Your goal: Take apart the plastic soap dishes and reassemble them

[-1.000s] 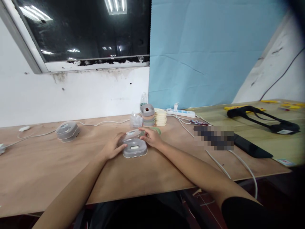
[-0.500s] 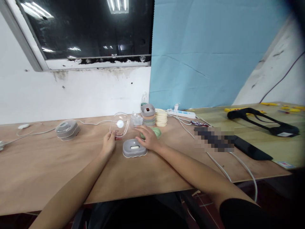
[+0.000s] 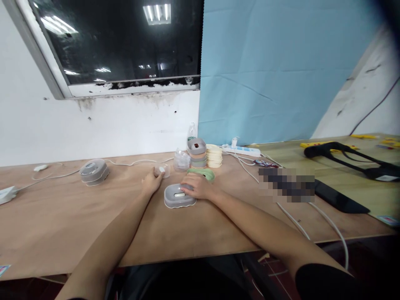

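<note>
A clear, thin plastic lid (image 3: pixel 167 171) with a white round spot is in my left hand (image 3: pixel 151 182), whose fingers close on its near left edge. The lid lies low, close to the tabletop. My right hand (image 3: pixel 199 186) curls over the right side of a grey, rounded plastic box (image 3: pixel 179 202), fingertips at the small white piece (image 3: pixel 179 194) on top. Behind that hand lies a green rounded part (image 3: pixel 208 174). Clear plastic pieces (image 3: pixel 181 160) are stacked just beyond the lid.
Farther back stand a stack of coloured boxes (image 3: pixel 197 146), a cream stack (image 3: pixel 214 156) and a bottle (image 3: pixel 192 131). Another grey box (image 3: pixel 94 171) sits at left. A power strip (image 3: pixel 243 150), white cables and a black frame (image 3: pixel 343 160) are at right.
My left hand has tipped the clear lid from upright to lying low. My right hand has come down, its fingers curling onto the grey box. The view has shifted slightly.
</note>
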Tool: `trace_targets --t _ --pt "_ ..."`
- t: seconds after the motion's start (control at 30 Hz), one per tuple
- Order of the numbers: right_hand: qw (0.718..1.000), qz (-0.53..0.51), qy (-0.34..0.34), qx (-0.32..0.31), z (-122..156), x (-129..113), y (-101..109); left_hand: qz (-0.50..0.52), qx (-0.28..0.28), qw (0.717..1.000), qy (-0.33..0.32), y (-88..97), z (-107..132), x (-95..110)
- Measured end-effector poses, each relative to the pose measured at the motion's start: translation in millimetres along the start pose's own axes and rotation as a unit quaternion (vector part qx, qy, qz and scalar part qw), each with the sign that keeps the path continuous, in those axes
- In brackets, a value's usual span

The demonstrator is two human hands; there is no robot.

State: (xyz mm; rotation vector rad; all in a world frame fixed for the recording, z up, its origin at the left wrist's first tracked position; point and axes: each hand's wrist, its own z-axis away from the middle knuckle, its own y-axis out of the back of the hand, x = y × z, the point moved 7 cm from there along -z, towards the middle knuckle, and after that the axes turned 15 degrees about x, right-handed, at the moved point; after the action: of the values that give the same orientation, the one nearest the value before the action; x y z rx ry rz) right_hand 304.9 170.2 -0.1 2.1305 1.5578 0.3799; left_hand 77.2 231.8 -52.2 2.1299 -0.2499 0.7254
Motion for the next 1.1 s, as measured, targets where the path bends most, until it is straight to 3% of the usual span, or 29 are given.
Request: trace_targets --t 0.13,0.3,0.43,0.57,0.77,0.97,1.1 --pt "1.000 0.000 -0.003 -0.004 2 1 -2 -0.078 -0.035 0.995 -0.043 -5.9 2 13" --pt "1.000 0.010 -0.016 -0.005 2 2 -1 -0.109 -0.013 0.992 -0.069 -0.2 6 16" --pt "1.000 -0.002 -0.011 -0.014 3 3 2 -0.075 0.040 0.995 -0.056 11.9 6 13" --pt "0.997 -0.047 0.025 -0.060 3 -5 0 0.015 0.074 0.994 -0.081 25.5 10 17" --pt "0.987 -0.019 0.072 -0.142 2 -18 -10 0.167 0.015 0.967 -0.194 33.1 27 43" --pt "0.990 0.008 0.061 -0.128 5 -8 -16 0.189 -0.142 0.922 -0.306 25.1 49 61" --pt "0.995 0.020 0.003 -0.093 6 5 -13 0.172 -0.147 0.920 -0.321 23.1 53 64"
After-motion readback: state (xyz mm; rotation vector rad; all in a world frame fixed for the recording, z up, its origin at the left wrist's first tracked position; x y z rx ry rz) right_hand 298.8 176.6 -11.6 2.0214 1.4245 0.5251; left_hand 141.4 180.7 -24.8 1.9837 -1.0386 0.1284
